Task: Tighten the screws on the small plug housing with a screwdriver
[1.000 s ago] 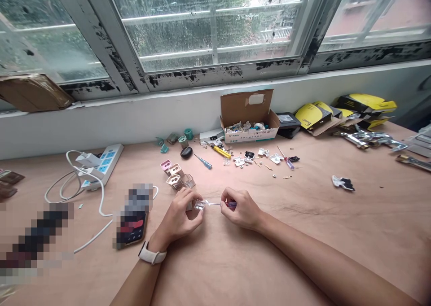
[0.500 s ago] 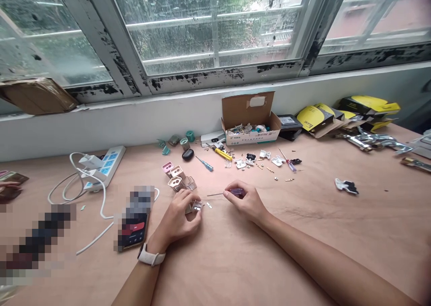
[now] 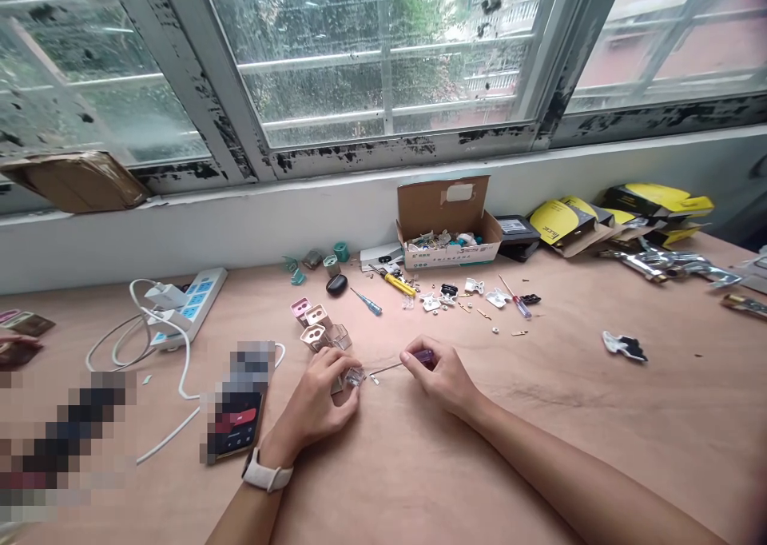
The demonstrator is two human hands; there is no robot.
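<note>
1. On my feed, the left hand (image 3: 315, 397) sits well in front of the cardboard parts box (image 3: 447, 245) and to its left. Its fingers (image 3: 335, 367) are curled and pressed together, pinching a small clear plastic housing (image 3: 355, 377) low over the bench. I judge that a looser pinch could let the housing tip or skid away.
2. The right hand (image 3: 440, 377), in front of the box, pinches a purple-handled screwdriver (image 3: 424, 358) between thumb and fingers, with its thin shaft reaching toward the housing. If the tip slipped, it could scratch the clear plastic or jab the left fingers.
3. A tiny metal piece (image 3: 375, 379) lies just beside the shaft, in front of the box. A brush from either hand could flick it away, and I'd struggle to find it on the plywood bench (image 3: 539, 441).
4. Plug shells (image 3: 315, 325) stand close behind the left hand, front-left of the box. A careless knuckle could topple them.
5. Small metal parts (image 3: 479, 305) lie scattered just in front of the box, where similar pieces could get mixed up.
6. The fingers hide part of the housing, so I can't confirm how the shaft lines up with it. A misjudged angle could cause a slip.
</note>
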